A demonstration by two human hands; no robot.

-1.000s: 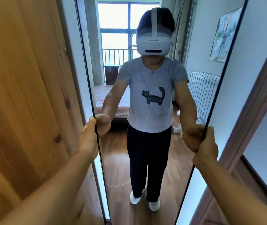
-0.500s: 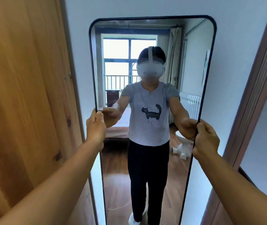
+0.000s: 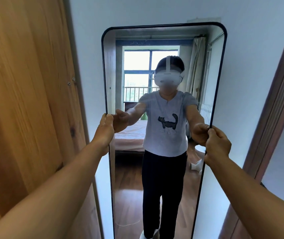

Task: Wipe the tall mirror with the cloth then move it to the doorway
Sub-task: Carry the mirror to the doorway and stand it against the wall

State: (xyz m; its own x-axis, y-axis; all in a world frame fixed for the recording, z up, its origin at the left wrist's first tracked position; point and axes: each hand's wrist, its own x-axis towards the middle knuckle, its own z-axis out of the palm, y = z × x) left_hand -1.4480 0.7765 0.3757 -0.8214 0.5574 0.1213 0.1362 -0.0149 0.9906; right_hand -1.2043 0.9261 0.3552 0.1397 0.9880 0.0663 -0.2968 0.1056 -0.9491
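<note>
The tall mirror (image 3: pixel 130 169), with a thin black frame and rounded top corners, stands upright against a white wall straight ahead of me. My left hand (image 3: pixel 105 130) grips its left edge at mid height. My right hand (image 3: pixel 218 144) grips its right edge a little lower. Both arms are stretched out. The glass reflects a person in a grey shirt and a headset, a bed and a window. No cloth is in view.
A wooden door or cabinet panel (image 3: pixel 25 100) fills the left side, close to the mirror. A brown door frame (image 3: pixel 275 104) runs up the right side. The white wall (image 3: pixel 250 75) shows between the mirror and the door frame.
The mirror has moved farther from me and its whole top edge has come into view. My arms have stretched out, and both hands have kept their grip on its edges.
</note>
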